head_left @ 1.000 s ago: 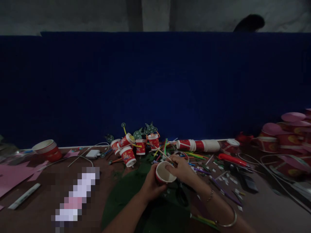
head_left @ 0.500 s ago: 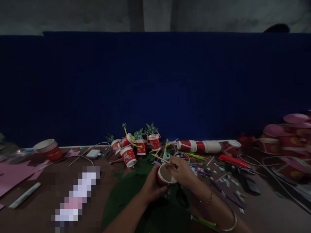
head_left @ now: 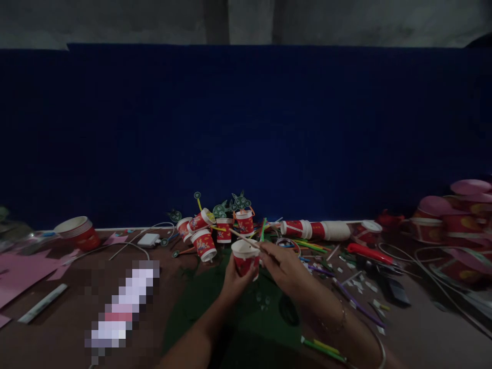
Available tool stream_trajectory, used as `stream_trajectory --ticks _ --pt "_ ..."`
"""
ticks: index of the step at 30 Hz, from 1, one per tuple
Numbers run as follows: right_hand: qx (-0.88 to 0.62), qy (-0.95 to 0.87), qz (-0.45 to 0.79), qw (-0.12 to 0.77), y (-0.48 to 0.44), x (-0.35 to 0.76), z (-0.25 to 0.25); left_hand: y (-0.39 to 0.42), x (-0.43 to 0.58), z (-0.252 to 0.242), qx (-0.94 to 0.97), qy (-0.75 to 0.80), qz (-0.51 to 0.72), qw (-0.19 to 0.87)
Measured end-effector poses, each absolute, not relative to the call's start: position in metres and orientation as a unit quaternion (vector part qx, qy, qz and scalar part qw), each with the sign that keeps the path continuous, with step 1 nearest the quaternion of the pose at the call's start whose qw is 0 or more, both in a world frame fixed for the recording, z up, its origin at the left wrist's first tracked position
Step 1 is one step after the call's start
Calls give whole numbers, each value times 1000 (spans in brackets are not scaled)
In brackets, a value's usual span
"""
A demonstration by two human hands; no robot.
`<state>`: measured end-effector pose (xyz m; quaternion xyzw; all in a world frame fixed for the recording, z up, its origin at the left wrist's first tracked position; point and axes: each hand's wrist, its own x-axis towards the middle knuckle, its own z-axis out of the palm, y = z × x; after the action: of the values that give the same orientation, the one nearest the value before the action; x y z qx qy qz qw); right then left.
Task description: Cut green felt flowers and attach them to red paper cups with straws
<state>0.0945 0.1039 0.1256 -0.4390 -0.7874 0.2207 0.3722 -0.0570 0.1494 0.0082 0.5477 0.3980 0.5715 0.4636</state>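
Note:
My left hand [head_left: 235, 288] is wrapped round a red paper cup [head_left: 244, 262] with a white rim, thumb across its front. The cup stands nearly upright in the hand, its mouth turned up, and a small dark hole shows in the inner wall near the rim. In my right hand [head_left: 285, 265] a thin wooden stick [head_left: 241, 237] is pinched; it points left and lies just above the far side of the cup's mouth. Whether it touches the rim I cannot tell. Below both hands lies a dark green sheet [head_left: 200, 307].
Several decorated red cups [head_left: 203, 245] with green paper cut-outs stand and lie ahead. Right of them are a stack of cups [head_left: 330, 230] on its side, coloured straws [head_left: 307, 246], white scraps [head_left: 371, 287] and a red-handled tool [head_left: 371, 252]. Pink paper [head_left: 26, 269] lies left.
The cup has been tipped more upright, so its red side now shows, and has moved slightly left. My right hand has drawn the stick up out of the cup's mouth area.

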Motion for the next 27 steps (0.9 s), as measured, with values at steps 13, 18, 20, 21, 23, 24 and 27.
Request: stream_trajectory --ticks 13,18,20,21,23,24,27 --pt "-592 -745 210 226 134 120 97 160 -63 17 326 361 609 626" --pt "-606 -773 158 102 148 119 74 157 -63 18 294 362 630 621" --pt "-586 -790 135 118 150 115 66 156 -63 18 297 355 633 621" --pt "-579 -796 111 134 149 113 65 156 -64 18 301 354 635 617" --pt "-576 -803 57 141 145 113 67 158 -65 16 318 358 637 603" --pt "-582 -803 42 123 141 115 70 159 -65 15 329 362 636 597" --pt "-594 -802 69 0 126 123 80 161 -66 12 338 376 623 597"
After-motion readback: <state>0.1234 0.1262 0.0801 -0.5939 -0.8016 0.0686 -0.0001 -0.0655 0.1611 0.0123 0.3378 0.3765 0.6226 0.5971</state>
